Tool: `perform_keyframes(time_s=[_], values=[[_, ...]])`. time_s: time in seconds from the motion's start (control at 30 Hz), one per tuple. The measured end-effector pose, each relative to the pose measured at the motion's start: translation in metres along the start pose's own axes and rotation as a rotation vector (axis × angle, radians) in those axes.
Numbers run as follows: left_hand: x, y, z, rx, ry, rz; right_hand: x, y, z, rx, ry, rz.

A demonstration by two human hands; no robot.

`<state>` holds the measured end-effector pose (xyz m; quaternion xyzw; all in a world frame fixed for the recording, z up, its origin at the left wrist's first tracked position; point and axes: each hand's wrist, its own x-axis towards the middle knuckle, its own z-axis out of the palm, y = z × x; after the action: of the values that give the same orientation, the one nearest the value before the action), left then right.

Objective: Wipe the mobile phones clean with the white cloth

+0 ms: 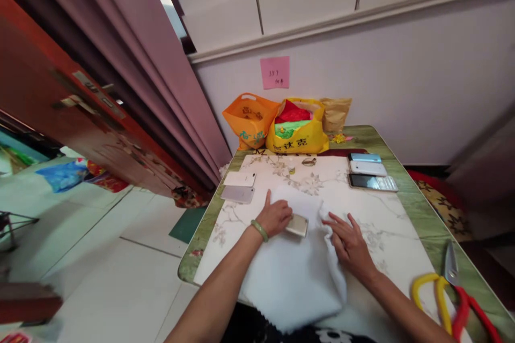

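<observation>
My left hand [277, 218], with a green bangle at its wrist, is closed on the near-left end of a pale gold phone [298, 225]. The phone rests on a white cloth [293, 284] spread over the table. At the cloth's right edge, which is raised in a loose fold, my right hand [351, 244] pinches the fabric; some of its fingers stick out. To the left lie a white phone [240, 179] and a greyish phone [237, 194]. Three more lie at the right: a blue phone [365, 157], a white one [367, 168] and a dark-screened phone [373, 182].
Large scissors [446, 284] with yellow and red handles lie at the table's right edge. An orange bag [250, 123], a stuffed yellow bag [298, 136] and a brown paper bag [336, 114] stand along the back by the wall. A door [100, 112] is on the left.
</observation>
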<state>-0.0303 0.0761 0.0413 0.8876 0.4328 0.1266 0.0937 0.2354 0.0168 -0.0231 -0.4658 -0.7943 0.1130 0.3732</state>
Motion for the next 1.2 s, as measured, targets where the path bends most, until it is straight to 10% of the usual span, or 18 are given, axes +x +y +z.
perform_keyframes(time_s=[0.23, 0.4, 0.67, 0.83, 1.2], values=[[-0.010, 0.026, 0.027, 0.075, 0.183, -0.457, 0.023, -0.003, -0.004, 0.098, 0.083, 0.145], [-0.023, 0.030, 0.046, 0.058, 0.204, -0.384, 0.049, -0.018, 0.005, 0.128, 0.139, 0.124], [-0.019, 0.005, 0.020, -0.011, 0.082, -0.145, 0.057, -0.025, 0.019, 0.106, 0.125, 0.121], [-0.025, 0.020, 0.044, 0.028, 0.232, -0.377, 0.049, -0.037, 0.033, 0.067, 0.093, 0.101], [-0.031, 0.013, 0.044, -0.344, 0.324, -0.447, 0.048, -0.040, 0.067, -0.311, -0.441, -0.166]])
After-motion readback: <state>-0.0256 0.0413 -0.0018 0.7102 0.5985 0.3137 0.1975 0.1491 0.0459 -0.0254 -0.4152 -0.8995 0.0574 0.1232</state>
